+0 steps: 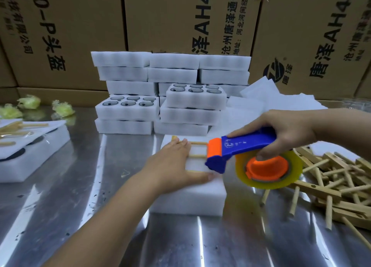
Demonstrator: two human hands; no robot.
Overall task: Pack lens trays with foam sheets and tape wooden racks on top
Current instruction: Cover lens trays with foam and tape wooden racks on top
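A white foam lens tray (186,200) lies on the metal table in the middle, with a wooden rack (197,156) laid on its top. My left hand (174,166) presses flat on the rack and tray, fingers straight. My right hand (289,134) grips the blue and orange tape dispenser (247,152), whose clear tape roll (269,171) hangs below. The dispenser's orange head sits over the rack, right of my left hand.
Stacks of foam lens trays (170,94) stand at the back, two showing lenses. Loose foam sheets (271,98) lie at back right. A pile of wooden racks (337,184) fills the right. A taped tray (30,156) sits left. Cardboard boxes (180,20) wall the rear.
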